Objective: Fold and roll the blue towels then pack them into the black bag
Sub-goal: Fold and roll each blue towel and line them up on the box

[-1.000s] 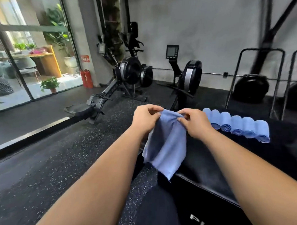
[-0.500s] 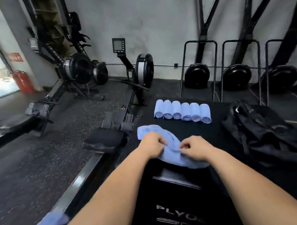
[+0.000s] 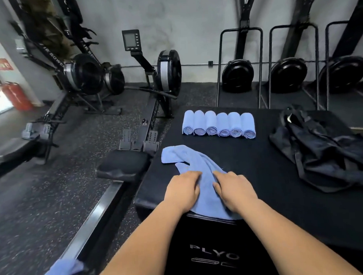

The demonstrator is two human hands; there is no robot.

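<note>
1. Down at seven o'clock, a blue cloth (image 3: 62,273) pokes into the corner of view. It sits low beside the rail of the rowing machine (image 3: 124,165), well apart from the action.
2. The left hand (image 3: 183,191) is planted on the near left edge of the loose towel (image 3: 198,163). Its fingers bend down into the cloth, and from this angle I cannot tell whether they pinch a fold or only press.
3. The towel lies rumpled on the black box (image 3: 260,171). Its near end drapes over the box's front edge at six o'clock, and its long axis runs away toward eleven o'clock. The far end is bunched near the box's left corner.
4. The right hand (image 3: 235,190) lies just beside the left, with a strip of towel between them. Its fingers are straight and spread, pressing the cloth flat and gripping nothing.
5. At twelve o'clock beyond the hands, six rolled towels (image 3: 218,124) sit side by side, touching, with their spiral ends facing the person.
6. At two o'clock, the black bag (image 3: 325,150) is slumped on the box's right side, well apart from the towel.
7. My read is that this is the smoothing step, before the fold.
   - Both hands hold the near end, so the crumpled far end at eleven o'clock needs reaching.
   - The left hand is the nearer one for that reach.
   - The right hand is nearer the bag when packing comes.
</note>
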